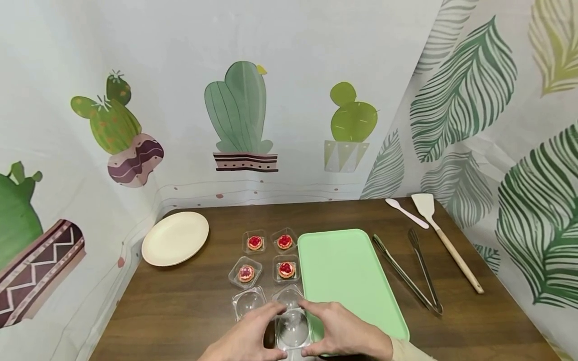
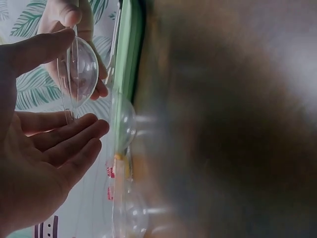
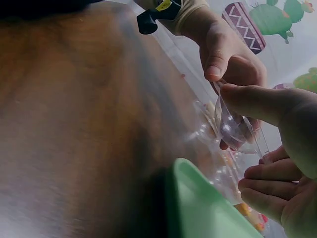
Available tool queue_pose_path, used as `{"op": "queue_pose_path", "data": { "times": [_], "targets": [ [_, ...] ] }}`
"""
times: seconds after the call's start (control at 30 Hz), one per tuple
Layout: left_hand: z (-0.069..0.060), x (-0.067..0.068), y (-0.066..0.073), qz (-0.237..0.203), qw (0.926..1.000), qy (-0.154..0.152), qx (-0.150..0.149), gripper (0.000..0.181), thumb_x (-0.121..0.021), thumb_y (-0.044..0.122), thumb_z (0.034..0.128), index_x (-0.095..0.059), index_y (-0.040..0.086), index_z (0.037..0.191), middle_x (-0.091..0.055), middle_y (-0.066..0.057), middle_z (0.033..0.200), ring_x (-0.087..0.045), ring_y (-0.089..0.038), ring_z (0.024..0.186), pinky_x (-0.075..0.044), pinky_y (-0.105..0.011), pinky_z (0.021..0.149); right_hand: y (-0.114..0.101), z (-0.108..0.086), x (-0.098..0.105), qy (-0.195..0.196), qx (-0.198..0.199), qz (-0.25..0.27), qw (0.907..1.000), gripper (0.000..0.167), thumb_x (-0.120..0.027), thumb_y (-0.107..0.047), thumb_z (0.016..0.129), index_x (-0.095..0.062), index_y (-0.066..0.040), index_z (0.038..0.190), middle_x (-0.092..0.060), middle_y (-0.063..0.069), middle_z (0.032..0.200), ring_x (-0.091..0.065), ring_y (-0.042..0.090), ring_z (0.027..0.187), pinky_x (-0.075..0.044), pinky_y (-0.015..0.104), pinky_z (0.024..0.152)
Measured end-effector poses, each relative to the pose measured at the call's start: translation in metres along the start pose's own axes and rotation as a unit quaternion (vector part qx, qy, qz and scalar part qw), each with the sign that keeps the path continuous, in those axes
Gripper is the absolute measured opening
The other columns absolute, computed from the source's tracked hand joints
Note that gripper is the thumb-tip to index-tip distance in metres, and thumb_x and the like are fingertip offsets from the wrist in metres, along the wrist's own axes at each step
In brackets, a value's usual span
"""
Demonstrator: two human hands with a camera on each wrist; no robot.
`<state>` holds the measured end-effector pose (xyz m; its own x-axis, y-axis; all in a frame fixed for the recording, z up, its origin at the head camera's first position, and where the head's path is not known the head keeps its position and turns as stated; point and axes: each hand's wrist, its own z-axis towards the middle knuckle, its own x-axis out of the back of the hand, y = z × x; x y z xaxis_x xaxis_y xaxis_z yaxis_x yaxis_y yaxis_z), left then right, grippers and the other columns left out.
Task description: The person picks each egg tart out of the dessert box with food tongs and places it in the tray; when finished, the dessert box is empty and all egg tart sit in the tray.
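Note:
Above the table's near side, my left hand [image 1: 248, 333] and right hand [image 1: 343, 328] pinch a clear domed plastic lid [image 1: 293, 328] by its edges from opposite sides. In the left wrist view the lid [image 2: 85, 69] is tilted on edge, thumbs on one rim and fingertips on the opposite one. The right wrist view also shows its round dome [image 3: 230, 126] between both hands. Two more clear domed pieces, a left one [image 1: 248, 303] and a right one [image 1: 289, 295], lie just beyond the hands. Past them, small red-topped tarts [image 1: 286, 269] sit in square clear trays [image 1: 235, 275].
A light green tray [image 1: 345, 276] lies right of the tarts, partly beneath my right hand. Farther right are metal tongs [image 1: 406, 278], a pale spreader [image 1: 406, 213] and a wooden-handled spatula [image 1: 453, 250]. A cream plate [image 1: 176, 238] stands at the back left.

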<state>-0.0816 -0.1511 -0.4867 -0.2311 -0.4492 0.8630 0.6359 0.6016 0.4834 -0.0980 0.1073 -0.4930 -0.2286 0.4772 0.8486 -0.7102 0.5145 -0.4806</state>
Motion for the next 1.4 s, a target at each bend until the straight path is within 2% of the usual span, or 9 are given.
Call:
{"op": "queue_pose_path", "data": {
  "times": [0.17, 0.3, 0.43, 0.57, 0.73, 0.83, 0.93, 1.17, 1.4],
  "targets": [
    [-0.004, -0.001, 0.002, -0.01, 0.9999, 0.0, -0.006, 0.079, -0.081, 0.043, 0.0748, -0.049, 0.008, 0.138, -0.059, 0.0, 0.131, -0.059, -0.016, 0.116, -0.052, -0.038, 0.097, -0.001, -0.005, -0.005, 0.003, 0.005, -0.005, 1.0, 0.086, -0.075, -0.061, 0.074, -0.054, -0.004, 0.135, -0.067, 0.005, 0.125, -0.065, 0.013, 0.109, -0.055, 0.028, 0.09],
    [-0.008, -0.001, 0.003, -0.003, 1.0, 0.003, -0.007, 0.077, -0.079, 0.045, 0.0754, -0.051, 0.009, 0.137, -0.059, 0.0, 0.131, -0.057, -0.016, 0.117, -0.051, -0.039, 0.097, 0.0, -0.009, -0.007, 0.01, 0.028, 0.013, 0.9995, 0.084, -0.075, -0.056, 0.077, -0.053, -0.001, 0.136, -0.066, 0.007, 0.126, -0.064, 0.013, 0.111, -0.055, 0.026, 0.09],
    [-0.01, -0.002, 0.005, 0.007, 0.9998, 0.011, -0.013, 0.076, -0.074, 0.055, 0.0785, -0.053, 0.009, 0.135, -0.06, 0.0, 0.129, -0.056, -0.017, 0.117, -0.051, -0.04, 0.097, 0.0, -0.012, -0.009, 0.018, 0.055, 0.038, 0.9976, 0.081, -0.074, -0.052, 0.08, -0.052, 0.002, 0.136, -0.065, 0.01, 0.128, -0.064, 0.014, 0.113, -0.054, 0.025, 0.092],
    [-0.012, -0.005, 0.005, 0.032, 0.9989, 0.02, -0.027, 0.079, -0.069, 0.065, 0.078, -0.055, 0.009, 0.133, -0.061, 0.002, 0.125, -0.056, -0.017, 0.116, -0.05, -0.041, 0.098, -0.001, -0.013, -0.011, 0.019, 0.058, 0.057, 0.9965, 0.081, -0.072, -0.055, 0.08, -0.052, 0.0, 0.136, -0.063, 0.009, 0.13, -0.062, 0.014, 0.116, -0.053, 0.026, 0.094],
    [-0.013, -0.013, -0.001, 0.078, 0.9933, 0.052, -0.068, 0.079, -0.076, 0.06, 0.0736, -0.058, 0.005, 0.128, -0.062, 0.002, 0.12, -0.057, -0.014, 0.109, -0.052, -0.033, 0.093, -0.001, -0.014, -0.016, 0.01, 0.051, 0.023, 0.9984, 0.082, -0.067, -0.061, 0.081, -0.055, 0.001, 0.134, -0.063, 0.011, 0.129, -0.062, 0.017, 0.117, -0.054, 0.03, 0.094],
    [-0.012, -0.015, -0.002, 0.086, 0.9914, 0.063, -0.076, 0.078, -0.079, 0.056, 0.072, -0.058, 0.005, 0.127, -0.061, 0.002, 0.119, -0.055, -0.012, 0.108, -0.053, -0.031, 0.092, -0.001, -0.014, -0.018, 0.007, 0.051, -0.014, 0.9986, 0.083, -0.063, -0.063, 0.083, -0.055, 0.002, 0.133, -0.063, 0.012, 0.129, -0.062, 0.02, 0.117, -0.054, 0.032, 0.093],
    [-0.012, -0.016, -0.003, 0.082, 0.9923, 0.061, -0.069, 0.078, -0.08, 0.052, 0.0712, -0.057, 0.004, 0.128, -0.06, 0.0, 0.119, -0.055, -0.013, 0.108, -0.053, -0.032, 0.091, 0.001, -0.014, -0.019, 0.013, 0.059, -0.043, 0.9973, 0.083, -0.063, -0.063, 0.083, -0.054, 0.003, 0.134, -0.063, 0.013, 0.129, -0.063, 0.021, 0.115, -0.055, 0.033, 0.092],
    [-0.01, -0.016, -0.004, 0.053, 0.9976, 0.034, -0.028, 0.079, -0.083, 0.044, 0.0704, -0.054, 0.004, 0.132, -0.058, 0.0, 0.125, -0.055, -0.015, 0.113, -0.052, -0.036, 0.094, 0.003, -0.012, -0.019, 0.017, 0.069, -0.086, 0.9938, 0.082, -0.064, -0.062, 0.084, -0.052, 0.002, 0.134, -0.063, 0.012, 0.129, -0.063, 0.021, 0.115, -0.054, 0.032, 0.093],
    [-0.012, -0.016, -0.003, 0.067, 0.9963, 0.045, -0.029, 0.079, -0.083, 0.046, 0.0688, -0.054, 0.005, 0.131, -0.057, 0.0, 0.125, -0.055, -0.015, 0.113, -0.052, -0.036, 0.094, 0.003, -0.012, -0.019, 0.018, 0.069, -0.083, 0.994, 0.085, -0.063, -0.063, 0.084, -0.049, 0.002, 0.138, -0.059, 0.016, 0.135, -0.06, 0.025, 0.121, -0.052, 0.035, 0.097]
  ]
}}
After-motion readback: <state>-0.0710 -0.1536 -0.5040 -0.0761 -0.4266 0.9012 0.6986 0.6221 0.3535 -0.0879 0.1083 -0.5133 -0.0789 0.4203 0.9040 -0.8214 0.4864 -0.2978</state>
